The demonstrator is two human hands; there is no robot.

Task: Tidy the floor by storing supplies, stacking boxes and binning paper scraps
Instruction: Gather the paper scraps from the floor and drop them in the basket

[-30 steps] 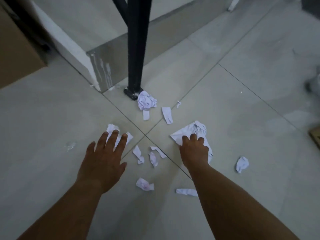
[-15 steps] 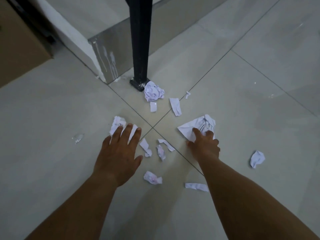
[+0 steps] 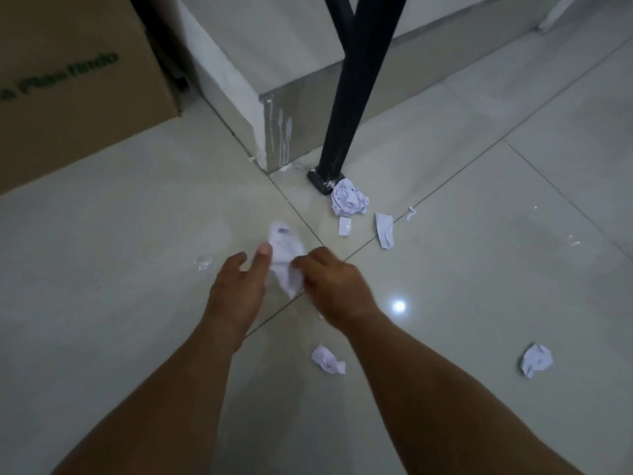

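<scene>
A bunch of white paper scraps (image 3: 286, 258) is held just above the tiled floor between my two hands. My left hand (image 3: 239, 286) holds its left side, with the thumb against the paper. On the right side, my right hand (image 3: 332, 282) has its fingers curled over the bunch. More scraps lie loose on the floor: a crumpled ball (image 3: 349, 200) at the foot of a black leg, a torn strip (image 3: 385, 229), a small piece (image 3: 344, 226), a crumpled scrap (image 3: 327, 359) between my forearms, and a ball (image 3: 536, 359) at the far right.
A black metal leg (image 3: 346, 114) stands on the floor beside a white wall corner (image 3: 253, 108). A cardboard box (image 3: 68, 80) with green lettering sits at the upper left. A bit of clear plastic (image 3: 203, 262) lies left of my left hand.
Both hands came together from separate scraps and now hold one gathered bunch between them. Several small scraps near the tile joint are gone from the floor. The camera shifted left.
</scene>
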